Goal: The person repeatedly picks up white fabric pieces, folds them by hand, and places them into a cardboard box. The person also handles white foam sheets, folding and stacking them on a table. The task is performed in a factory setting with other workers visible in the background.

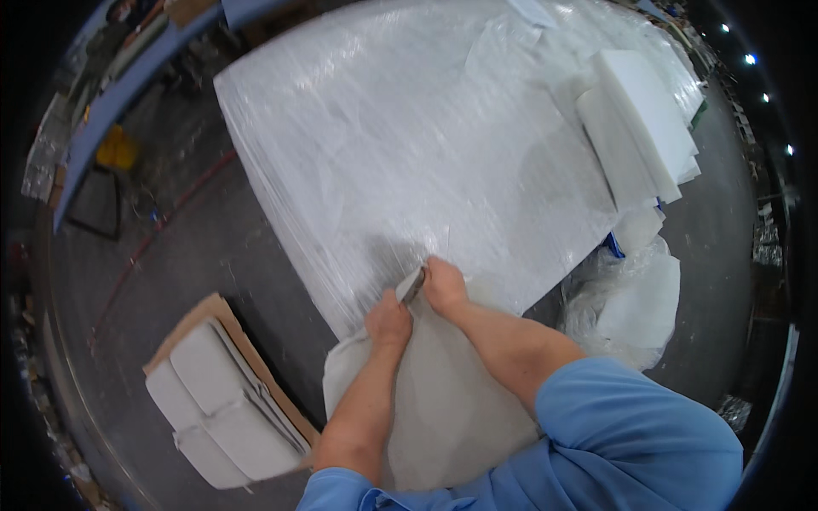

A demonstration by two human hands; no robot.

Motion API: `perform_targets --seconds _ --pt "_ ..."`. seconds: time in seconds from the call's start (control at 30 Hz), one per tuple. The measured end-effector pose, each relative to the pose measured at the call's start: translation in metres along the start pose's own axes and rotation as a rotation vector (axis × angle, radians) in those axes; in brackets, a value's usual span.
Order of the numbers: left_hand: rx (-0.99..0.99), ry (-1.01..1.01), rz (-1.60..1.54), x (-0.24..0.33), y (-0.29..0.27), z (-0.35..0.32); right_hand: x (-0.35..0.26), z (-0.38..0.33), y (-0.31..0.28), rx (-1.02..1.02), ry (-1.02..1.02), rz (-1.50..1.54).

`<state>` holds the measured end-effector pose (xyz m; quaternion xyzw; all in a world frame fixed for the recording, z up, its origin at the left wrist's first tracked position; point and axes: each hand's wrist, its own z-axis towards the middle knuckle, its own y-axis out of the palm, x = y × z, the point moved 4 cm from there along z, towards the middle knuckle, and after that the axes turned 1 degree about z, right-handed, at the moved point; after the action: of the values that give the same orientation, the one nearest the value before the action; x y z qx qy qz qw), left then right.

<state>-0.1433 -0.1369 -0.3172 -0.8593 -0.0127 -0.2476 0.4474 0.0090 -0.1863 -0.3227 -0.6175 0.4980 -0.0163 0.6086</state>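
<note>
Both my hands grip the upper edge of a light grey fabric piece [452,383], which hangs toward my body. My left hand [388,320] is closed round the edge on one side. Close beside it, my right hand [444,286] pinches the edge, and a small fold stands up between the two. Under and beyond my hands lies a large surface [400,153] wrapped in shiny clear plastic film. The fingertips are partly hidden.
White foam sheets [652,119] are stacked on the wrapped surface's far right. Below its right edge sits a clear plastic bag [588,294] with white sheets. On the floor at left, folded grey fabric pieces [226,400] lie on brown cardboard [277,396]. A red line [153,230] crosses the floor.
</note>
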Motion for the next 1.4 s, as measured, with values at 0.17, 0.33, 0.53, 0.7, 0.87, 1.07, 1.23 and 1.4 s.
perform_targets --seconds 0.17,0.33,0.53,0.7,0.87,1.07,1.23,1.4 --pt "0.0 0.007 0.05 0.003 0.002 0.014 -0.005 0.018 0.001 -0.024 0.015 -0.036" --pt "0.086 0.083 0.049 -0.001 0.003 0.008 -0.002 0.012 0.001 0.025 -0.005 -0.003" --pt "0.019 0.109 0.175 -0.032 -0.038 -0.017 0.005 0.015 -0.001 0.051 -0.07 0.021" --pt "0.157 0.08 0.213 -0.091 -0.048 -0.043 -0.005 0.011 -0.003 0.022 -0.075 0.053" --pt "0.199 0.043 0.201 -0.094 -0.041 -0.034 0.004 0.012 0.002 -0.005 -0.036 0.017" --pt "0.205 0.001 0.145 -0.104 -0.034 -0.019 0.0 0.013 0.002 -0.02 -0.025 0.049" --pt "0.251 0.059 0.12 -0.106 -0.038 -0.021 0.002 0.011 0.004 0.007 -0.073 0.019" --pt "0.125 0.044 0.026 -0.106 -0.063 -0.029 0.003 0.014 -0.011 -0.059 -0.202 -0.052"
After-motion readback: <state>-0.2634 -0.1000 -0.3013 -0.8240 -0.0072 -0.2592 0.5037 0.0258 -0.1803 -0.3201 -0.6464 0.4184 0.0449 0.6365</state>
